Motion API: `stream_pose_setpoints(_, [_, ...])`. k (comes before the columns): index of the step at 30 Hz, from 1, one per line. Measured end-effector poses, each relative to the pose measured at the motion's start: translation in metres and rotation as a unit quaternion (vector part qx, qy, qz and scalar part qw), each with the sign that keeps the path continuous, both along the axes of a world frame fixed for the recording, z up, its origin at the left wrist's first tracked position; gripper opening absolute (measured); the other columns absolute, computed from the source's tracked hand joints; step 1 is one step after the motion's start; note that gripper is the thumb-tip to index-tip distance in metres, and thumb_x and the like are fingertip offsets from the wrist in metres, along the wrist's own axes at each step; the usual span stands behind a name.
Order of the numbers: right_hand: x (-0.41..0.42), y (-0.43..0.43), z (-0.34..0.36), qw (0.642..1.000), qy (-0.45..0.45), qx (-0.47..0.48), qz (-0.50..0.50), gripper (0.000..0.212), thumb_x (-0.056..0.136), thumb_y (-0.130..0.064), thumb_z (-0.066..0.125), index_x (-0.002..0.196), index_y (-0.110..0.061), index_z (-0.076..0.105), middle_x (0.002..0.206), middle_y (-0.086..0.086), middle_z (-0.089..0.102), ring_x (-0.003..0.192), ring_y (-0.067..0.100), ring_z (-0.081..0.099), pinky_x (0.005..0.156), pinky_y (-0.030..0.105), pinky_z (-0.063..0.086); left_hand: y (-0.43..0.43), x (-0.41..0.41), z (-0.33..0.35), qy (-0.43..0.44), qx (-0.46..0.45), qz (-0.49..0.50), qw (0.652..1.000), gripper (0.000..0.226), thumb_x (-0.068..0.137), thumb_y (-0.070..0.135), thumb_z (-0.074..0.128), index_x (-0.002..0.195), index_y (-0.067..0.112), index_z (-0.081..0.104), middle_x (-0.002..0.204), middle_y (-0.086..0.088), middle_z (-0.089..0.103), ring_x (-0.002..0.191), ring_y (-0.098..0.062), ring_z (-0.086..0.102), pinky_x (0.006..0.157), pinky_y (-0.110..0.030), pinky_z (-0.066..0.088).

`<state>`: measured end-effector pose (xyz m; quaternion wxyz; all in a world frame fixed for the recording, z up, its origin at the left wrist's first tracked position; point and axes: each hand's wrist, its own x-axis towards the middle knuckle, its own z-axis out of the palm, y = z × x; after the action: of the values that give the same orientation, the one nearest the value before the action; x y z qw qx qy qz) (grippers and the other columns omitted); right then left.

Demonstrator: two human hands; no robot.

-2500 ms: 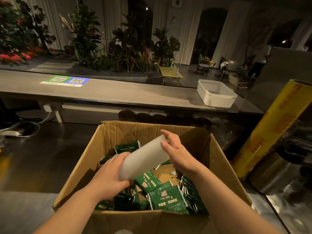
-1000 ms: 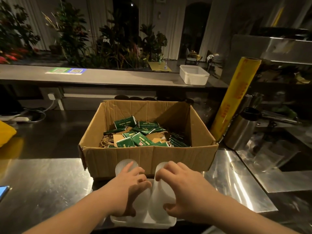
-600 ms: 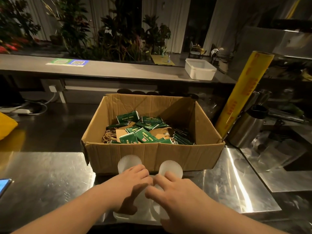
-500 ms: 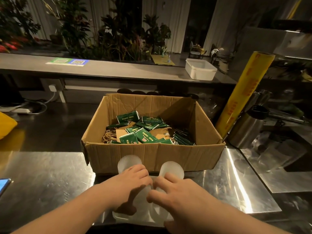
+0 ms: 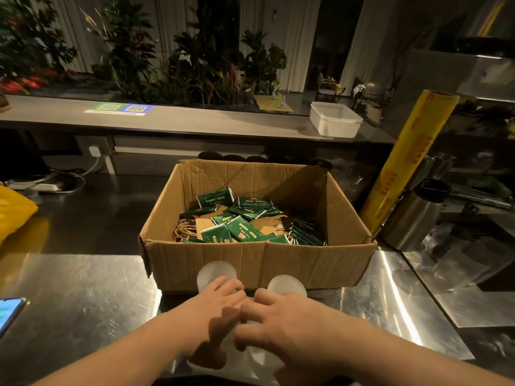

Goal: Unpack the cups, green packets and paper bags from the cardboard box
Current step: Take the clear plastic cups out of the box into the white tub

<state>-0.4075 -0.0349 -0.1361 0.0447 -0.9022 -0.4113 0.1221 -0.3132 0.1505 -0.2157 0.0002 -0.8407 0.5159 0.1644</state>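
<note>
Left hand [image 5: 214,310] and right hand [image 5: 281,321] grip cups [image 5: 216,271] beside cardboard box [image 5: 306,263].

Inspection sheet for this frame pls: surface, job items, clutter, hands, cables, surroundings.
Surface: steel counter, reflective and scratched.
Job's things: cardboard box open, holding green packets and paper bags; left cup stack and right cup stack are outside, in front of its near wall.
Clutter: yellow film roll, steel jug, phone, yellow bag.
Hands: left hand curled over left cup stack; right hand curled over right cup stack.
Cables: power strip with cord, back left.
Surroundings: rear counter with white tub; plants behind; dim light.
</note>
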Motion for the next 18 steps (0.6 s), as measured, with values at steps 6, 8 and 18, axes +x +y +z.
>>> stream_pose_setpoints(6, [-0.001,-0.017,-0.018,0.999,0.037,-0.004,-0.011,0.050,0.092,-0.034,0.074,0.134,-0.035,0.046,0.143,-0.006,0.039,0.119,0.018,0.040,0.089,0.041,0.051,0.008,0.002,0.004,-0.033,0.039,-0.036,0.998,0.075,0.083,0.049,0.072,0.144,0.024,0.037,0.148,0.003,0.036,0.147,-0.020,0.012,0.126,-0.050,-0.008])
stream_pose_setpoints(8, [-0.001,-0.017,-0.036,0.999,-0.022,-0.037,0.012,0.045,0.095,-0.030,0.069,0.133,-0.031,0.045,0.134,0.000,0.045,0.116,0.022,0.045,0.089,0.046,0.051,0.009,0.001,0.005,-0.038,0.023,-0.049,0.998,0.070,0.081,0.048,0.072,0.138,0.021,0.041,0.145,0.003,0.039,0.147,-0.020,0.013,0.127,-0.046,-0.006])
stream_pose_setpoints(18, [-0.001,-0.006,-0.073,0.990,-0.028,0.080,-0.110,0.062,0.097,-0.063,0.053,0.141,-0.023,0.038,0.145,0.004,0.037,0.134,0.019,0.031,0.120,0.041,0.019,0.023,-0.003,0.010,0.113,-0.162,0.044,0.979,0.065,0.082,0.051,0.069,0.138,0.033,0.040,0.163,0.023,-0.003,0.148,0.006,-0.024,0.120,-0.025,0.013])
